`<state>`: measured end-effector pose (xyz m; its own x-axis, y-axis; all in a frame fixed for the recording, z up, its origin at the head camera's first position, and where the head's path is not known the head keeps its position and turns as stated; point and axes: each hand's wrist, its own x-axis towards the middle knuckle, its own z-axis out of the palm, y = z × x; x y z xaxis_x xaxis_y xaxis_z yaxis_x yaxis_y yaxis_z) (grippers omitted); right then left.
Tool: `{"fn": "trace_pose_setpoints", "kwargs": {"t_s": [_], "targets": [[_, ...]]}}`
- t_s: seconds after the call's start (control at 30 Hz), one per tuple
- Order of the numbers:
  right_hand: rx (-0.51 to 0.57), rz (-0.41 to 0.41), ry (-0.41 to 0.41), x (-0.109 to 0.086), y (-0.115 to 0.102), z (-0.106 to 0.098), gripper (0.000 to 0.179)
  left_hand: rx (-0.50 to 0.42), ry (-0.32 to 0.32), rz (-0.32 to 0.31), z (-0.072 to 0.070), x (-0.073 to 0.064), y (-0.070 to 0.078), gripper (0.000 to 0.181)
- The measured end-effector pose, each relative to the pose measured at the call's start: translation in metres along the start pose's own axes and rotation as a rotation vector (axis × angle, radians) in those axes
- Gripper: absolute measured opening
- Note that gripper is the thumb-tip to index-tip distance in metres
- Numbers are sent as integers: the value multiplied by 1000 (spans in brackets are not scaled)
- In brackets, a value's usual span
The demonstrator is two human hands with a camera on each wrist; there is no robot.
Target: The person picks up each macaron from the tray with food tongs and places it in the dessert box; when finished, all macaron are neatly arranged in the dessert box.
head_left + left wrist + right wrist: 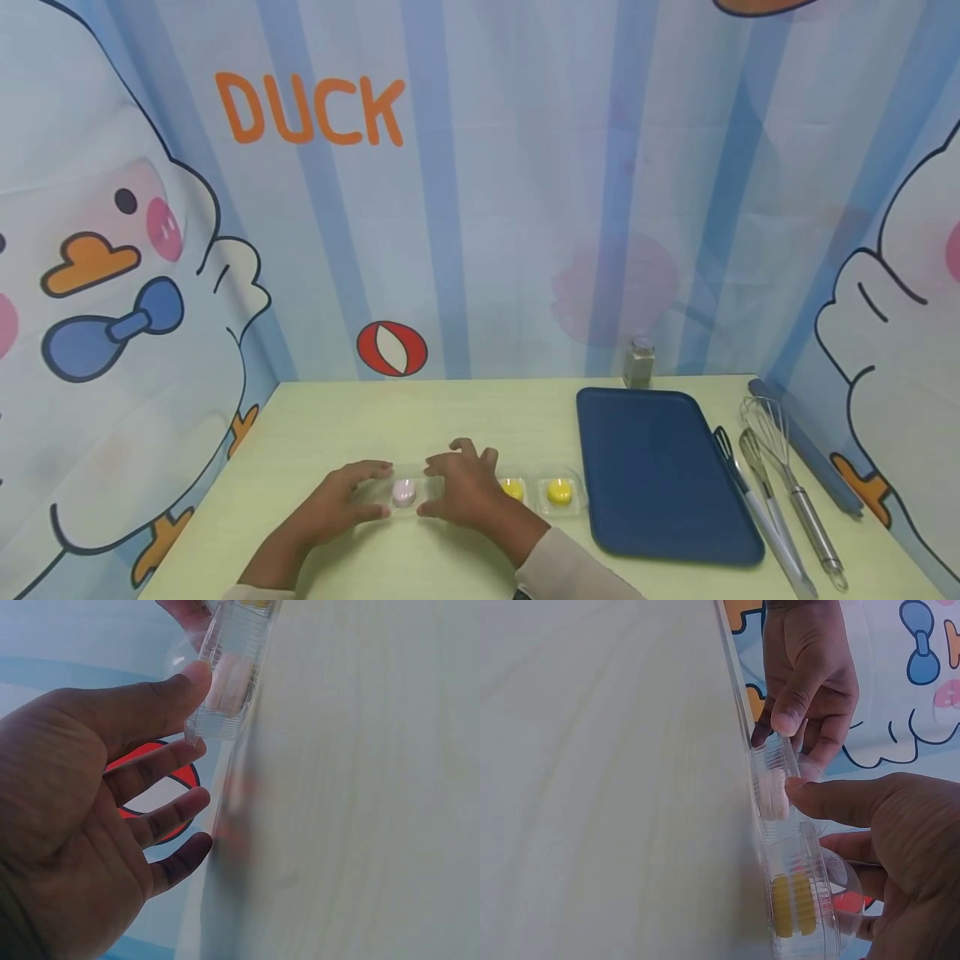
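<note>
A small clear plastic box [404,512] with a pale pink macaron [403,492] inside stands on the table at the left end of a row. My left hand [333,502] pinches its left end, thumb [196,673] on the near side and index fingertip by the corner. From the right, my right hand [472,492] holds the same box, thumb [799,795] on its near side, the other fingers reaching behind. A clear dome shows above the box in the wrist views. Right of it, clear boxes hold yellow macarons [559,492], one partly hidden by my right hand.
A dark blue tray [667,475] lies right of the boxes. Beyond it are a wire whisk [802,508], other long metal utensils [772,517] and a grey-blue rod [810,454]. A small glass jar [639,367] stands behind the tray, before the duck-print curtain [510,208].
</note>
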<state>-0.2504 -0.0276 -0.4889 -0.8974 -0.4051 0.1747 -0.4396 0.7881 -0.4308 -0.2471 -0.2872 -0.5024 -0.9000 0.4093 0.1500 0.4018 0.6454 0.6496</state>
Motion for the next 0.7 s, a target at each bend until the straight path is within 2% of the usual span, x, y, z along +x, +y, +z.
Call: {"fn": "trace_pose_setpoints", "kwargs": {"t_s": [0.17, 0.33, 0.5, 0.7], "targets": [[2, -1, 0, 0, -1, -2, 54, 5, -2, 12, 0, 2, -1, 54], [23, -10, -6, -2, -2, -4, 57, 13, -11, 17, -1, -1, -1, 59], [56, -16, 16, -10, 1, -14, 56, -9, 8, -33, -8, -7, 5, 73], [84, -43, 74, -29, 14, -30, 49, 66, 69, -73, -13, -15, 19, 77]]}}
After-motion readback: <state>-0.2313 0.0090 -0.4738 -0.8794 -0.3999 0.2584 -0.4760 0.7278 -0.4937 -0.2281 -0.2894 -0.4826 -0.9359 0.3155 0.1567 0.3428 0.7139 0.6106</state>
